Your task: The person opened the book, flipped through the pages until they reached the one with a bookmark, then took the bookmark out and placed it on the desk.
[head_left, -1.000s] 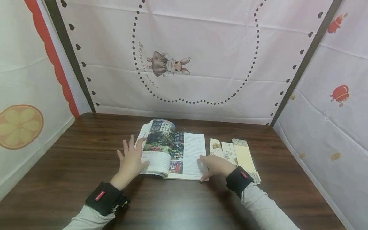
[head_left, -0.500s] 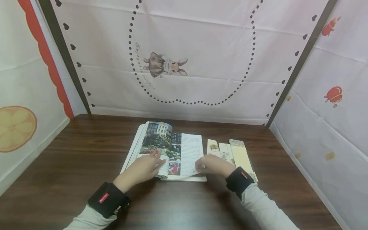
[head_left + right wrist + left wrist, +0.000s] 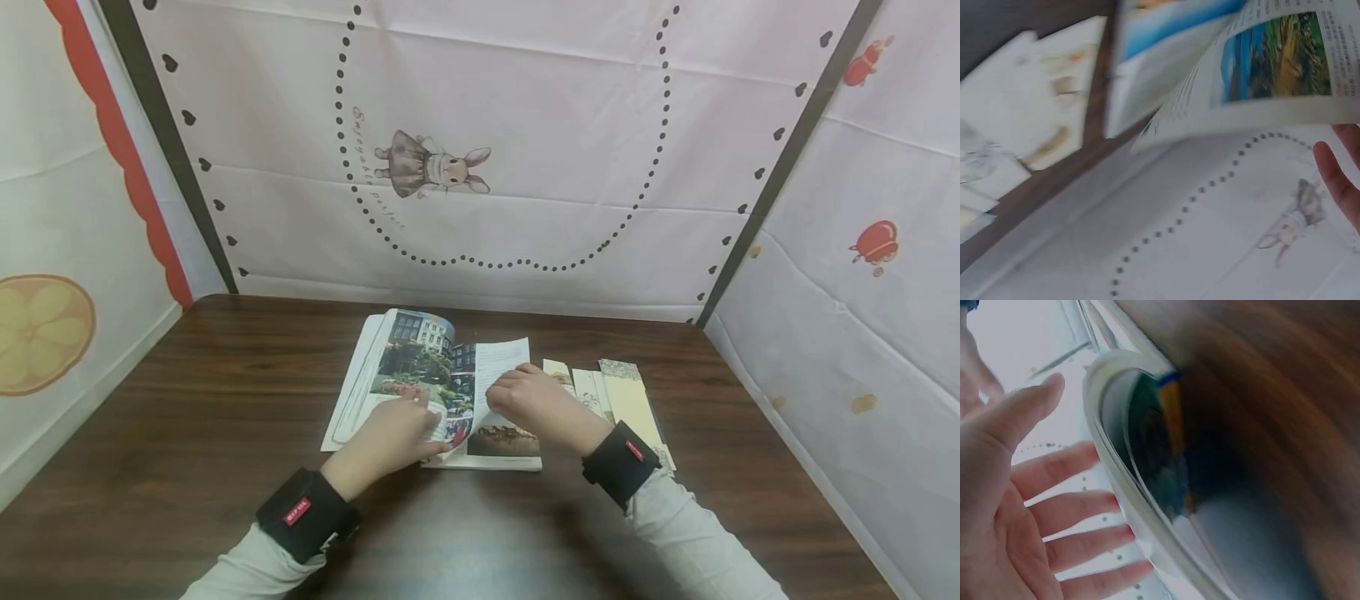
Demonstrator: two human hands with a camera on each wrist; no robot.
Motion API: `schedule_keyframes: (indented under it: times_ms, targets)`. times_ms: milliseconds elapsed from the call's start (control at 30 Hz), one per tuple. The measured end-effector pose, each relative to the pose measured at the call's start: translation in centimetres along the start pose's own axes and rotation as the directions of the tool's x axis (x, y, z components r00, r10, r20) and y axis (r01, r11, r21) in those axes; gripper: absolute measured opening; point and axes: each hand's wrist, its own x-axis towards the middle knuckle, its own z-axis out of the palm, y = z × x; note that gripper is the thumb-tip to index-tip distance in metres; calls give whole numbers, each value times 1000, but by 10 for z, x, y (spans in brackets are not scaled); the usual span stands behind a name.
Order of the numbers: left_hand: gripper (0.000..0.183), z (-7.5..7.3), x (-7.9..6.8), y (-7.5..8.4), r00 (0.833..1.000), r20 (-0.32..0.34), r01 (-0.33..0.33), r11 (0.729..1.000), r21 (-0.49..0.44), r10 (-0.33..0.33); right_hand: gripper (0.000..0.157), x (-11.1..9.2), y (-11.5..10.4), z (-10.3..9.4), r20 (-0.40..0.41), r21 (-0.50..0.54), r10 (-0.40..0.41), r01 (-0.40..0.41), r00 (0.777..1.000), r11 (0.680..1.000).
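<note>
An open book [image 3: 412,358] with colour photos and text lies on the table. My left hand [image 3: 390,433] rests on the lower part of its left-hand page, fingers extended; in the left wrist view the fingers [image 3: 1072,506] are spread beside the curved page edges. With curled fingers my right hand [image 3: 536,408] pinches a page [image 3: 495,362] of the right half and holds it raised and bent leftward. Beneath it a brown photo [image 3: 498,442] shows. In the right wrist view the lifted page [image 3: 1272,69] hangs over the book, fingertips [image 3: 1335,178] at the right border.
Several decorated paper strips [image 3: 630,392] like bookmarks lie side by side to the right of the book, partly behind the right hand. Brown wooden table [image 3: 247,375] spreads around. Printed cloth walls [image 3: 562,150] rise at the back and both sides.
The left hand has come from the book's left edge onto the left page. The right hand has lifted a page from the lower right corner and carried it up and left.
</note>
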Motion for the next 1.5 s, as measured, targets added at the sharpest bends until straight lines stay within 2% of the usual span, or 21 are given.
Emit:
schedule_keyframes:
  times_ms: [100,233,367,500,567,667,733,800,833,867,933,967,1000,1033,1067,1133,1200,1267,1367,1433,1500]
  targets:
    - [48,1,5,9,999,-30,11,998,63,-9,6,7,-6,-6,-92,-66,-76,70,993,995]
    - [57,6,6,19,992,-89,95,992,83,-88,18,17,-16,-7,-207,-163,-175,142,963,976]
    - [43,8,8,23,986,-120,126,990,60,-118,24,22,-24,-8,-276,-184,-214,167,937,969]
    - [27,4,10,26,987,-97,132,991,14,-131,24,22,-29,-6,-323,-124,-157,123,933,985]
    - [26,1,11,27,986,-90,144,990,-3,-143,26,19,-28,-4,-339,-81,-94,70,936,994]
    - [31,-1,13,25,971,-146,182,981,-70,-190,37,13,-23,1,-324,32,56,-48,944,998]
    - [32,-2,13,20,950,-196,210,960,-185,-245,49,8,-19,4,-218,114,163,-141,962,983]
    - [31,-4,13,13,912,-248,238,914,-327,-327,61,2,-15,6,-11,180,253,-247,968,952]
    - [28,-5,12,9,894,-254,251,882,-400,-369,66,-1,-13,8,125,195,284,-304,951,933]
    - [26,-6,12,5,877,-255,259,847,-464,-407,71,-5,-12,10,258,203,299,-355,918,913]
    - [31,-8,11,-3,850,-243,272,785,-557,-467,79,-13,-10,17,465,195,304,-431,831,881]
    - [36,-9,10,-6,842,-231,284,764,-580,-488,81,-16,-10,20,533,182,303,-457,790,871]
    - [41,-9,8,-8,838,-215,292,746,-598,-501,83,-20,-9,25,575,176,299,-471,762,864]
    - [45,-10,6,-11,838,-197,299,730,-614,-509,83,-22,-8,28,593,173,294,-475,750,863]
    - [48,-10,4,-13,837,-192,305,727,-615,-513,83,-24,-6,32,594,174,286,-468,752,866]
    - [52,-10,-1,-17,842,-205,300,749,-590,-499,80,-26,-4,37,579,181,274,-449,768,875]
    - [50,-9,-7,-22,846,-258,280,800,-531,-467,78,-25,-1,39,574,206,263,-447,776,870]
    - [44,-7,-11,-27,849,-321,255,858,-446,-419,76,-24,2,39,583,230,260,-463,770,856]
    - [38,-3,-16,-32,863,-363,242,918,-313,-351,76,-23,5,38,609,255,262,-498,748,829]
    - [42,0,-17,-35,884,-343,249,941,-230,-318,77,-24,6,38,620,261,261,-508,740,821]
    - [52,2,-18,-36,919,-297,232,965,-121,-258,77,-24,7,38,619,272,254,-507,743,818]
